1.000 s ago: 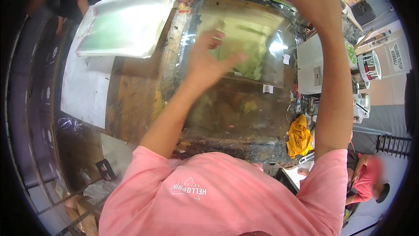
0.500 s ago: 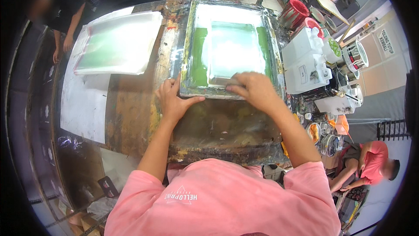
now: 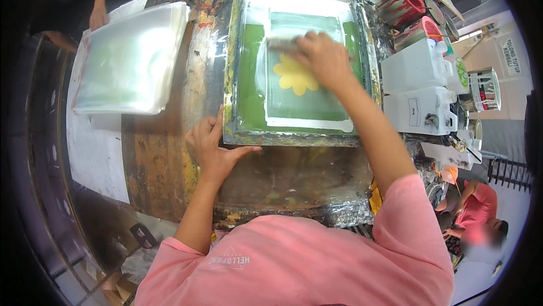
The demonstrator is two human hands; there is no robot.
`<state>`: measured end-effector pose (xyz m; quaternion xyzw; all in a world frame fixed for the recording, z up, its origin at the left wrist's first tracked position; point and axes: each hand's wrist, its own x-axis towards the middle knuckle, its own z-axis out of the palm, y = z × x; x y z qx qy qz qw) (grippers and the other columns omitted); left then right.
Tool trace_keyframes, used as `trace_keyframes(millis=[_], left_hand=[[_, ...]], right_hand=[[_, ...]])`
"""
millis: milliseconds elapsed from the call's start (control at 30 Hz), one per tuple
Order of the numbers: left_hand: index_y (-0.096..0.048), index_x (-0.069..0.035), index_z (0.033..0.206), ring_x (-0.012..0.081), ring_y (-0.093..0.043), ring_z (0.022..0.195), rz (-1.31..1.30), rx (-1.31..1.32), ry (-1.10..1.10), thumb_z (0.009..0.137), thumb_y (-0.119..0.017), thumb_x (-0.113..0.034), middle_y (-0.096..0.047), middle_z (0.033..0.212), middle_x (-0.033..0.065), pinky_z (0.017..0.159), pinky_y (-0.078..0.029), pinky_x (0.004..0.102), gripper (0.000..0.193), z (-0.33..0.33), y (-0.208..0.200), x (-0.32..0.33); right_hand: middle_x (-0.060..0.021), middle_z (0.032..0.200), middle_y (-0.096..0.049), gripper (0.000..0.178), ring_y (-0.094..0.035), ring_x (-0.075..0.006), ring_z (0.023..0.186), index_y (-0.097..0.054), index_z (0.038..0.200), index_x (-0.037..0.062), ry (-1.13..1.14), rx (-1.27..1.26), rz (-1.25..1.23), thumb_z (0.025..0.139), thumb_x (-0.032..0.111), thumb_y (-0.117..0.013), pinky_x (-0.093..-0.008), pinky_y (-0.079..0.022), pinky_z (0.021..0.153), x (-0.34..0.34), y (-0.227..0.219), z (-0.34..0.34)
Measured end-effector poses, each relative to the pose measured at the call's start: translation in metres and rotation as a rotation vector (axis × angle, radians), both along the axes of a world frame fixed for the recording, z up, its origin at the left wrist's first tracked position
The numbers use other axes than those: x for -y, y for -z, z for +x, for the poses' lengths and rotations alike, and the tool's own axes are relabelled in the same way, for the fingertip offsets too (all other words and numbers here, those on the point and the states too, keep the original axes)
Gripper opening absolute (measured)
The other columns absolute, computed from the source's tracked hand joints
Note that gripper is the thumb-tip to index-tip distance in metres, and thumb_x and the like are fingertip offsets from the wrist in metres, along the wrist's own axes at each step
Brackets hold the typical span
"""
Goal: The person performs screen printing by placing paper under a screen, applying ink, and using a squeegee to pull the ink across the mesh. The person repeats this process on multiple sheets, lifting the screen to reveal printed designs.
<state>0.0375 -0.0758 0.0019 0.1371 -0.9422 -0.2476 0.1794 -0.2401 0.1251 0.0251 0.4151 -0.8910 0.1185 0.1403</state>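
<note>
A screen-printing frame (image 3: 229,88) with green mesh lies flat on the worktable. My right hand (image 3: 327,57) grips a squeegee (image 3: 281,44), blurred by motion, against the mesh in the far half of the screen. Just nearer than it, a yellow flower shape (image 3: 295,77) shows in the paler rectangle. White ink (image 3: 305,123) forms a band along the near side of that rectangle and also covers the far end of the mesh. My left hand (image 3: 210,146) rests at the frame's near left corner, thumb and forefinger spread along its two edges, the other fingers partly bent.
On the left a stack of clear plastic sheets (image 3: 127,62) lies on white paper (image 3: 96,153); another person's hand (image 3: 99,17) is beside it. White jerrycans (image 3: 416,65) and a red-smeared paint can (image 3: 400,5) crowd the right edge. A person in pink (image 3: 478,207) sits at lower right.
My right hand has pushed the squeegee from the near side of the screen toward the far side. The yellow flower now shows. My left hand stays at the corner; the view has shifted.
</note>
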Motion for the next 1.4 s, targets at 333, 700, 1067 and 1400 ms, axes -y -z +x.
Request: trace_keyframes(millis=[333, 700, 1067, 1400], left_hand=[[-0.053, -0.002, 0.155, 0.0209, -0.054, 0.088, -0.017, -0.144, 0.062, 0.058, -0.087, -0.075, -0.060, 0.088, 0.0031, 0.089, -0.033, 0.0400, 0.126, -0.001, 0.009, 0.001], [-0.054, -0.001, 0.153, 0.0241, -0.052, 0.086, -0.019, -0.197, 0.038, 0.069, -0.088, -0.068, -0.060, 0.088, 0.0063, 0.090, -0.036, 0.0411, 0.113, -0.001, 0.008, -0.001], [-0.028, 0.009, 0.163, 0.0329, -0.054, 0.131, 0.586, -0.611, 0.102, 0.094, -0.081, -0.045, -0.052, 0.149, 0.0247, 0.108, -0.045, 0.0435, 0.103, -0.065, -0.115, -0.022], [-0.031, -0.005, 0.167, 0.0428, -0.017, 0.162, -0.191, 0.409, -0.038, 0.096, -0.063, -0.068, -0.027, 0.170, 0.0314, 0.125, -0.009, 0.0693, 0.100, -0.016, -0.028, -0.044]], right_hand=[[-0.0132, 0.091, -0.072, 0.050, -0.070, -0.0367, 0.091, -0.073, 0.106, 0.0121, -0.038, 0.040, 0.046, 0.099, 0.060, -0.062, -0.0500, -0.055, 0.075, 0.028, -0.024, -0.109], [-0.0126, 0.097, -0.065, 0.040, -0.069, -0.0338, 0.088, -0.063, 0.103, 0.0064, 0.029, 0.200, 0.160, 0.099, 0.046, -0.067, -0.0493, -0.058, 0.069, -0.037, -0.062, 0.128], [-0.0078, 0.073, -0.066, 0.036, -0.067, -0.0283, 0.079, -0.070, 0.085, 0.0091, 0.017, -0.508, -0.299, 0.092, 0.044, -0.070, -0.0502, -0.044, 0.087, -0.018, -0.201, 0.084], [-0.0149, 0.063, -0.062, 0.052, -0.061, -0.0340, 0.064, -0.065, 0.069, 0.0015, 0.092, -0.310, -0.281, 0.094, 0.046, -0.058, -0.0461, -0.042, 0.077, 0.000, -0.259, 0.046]])
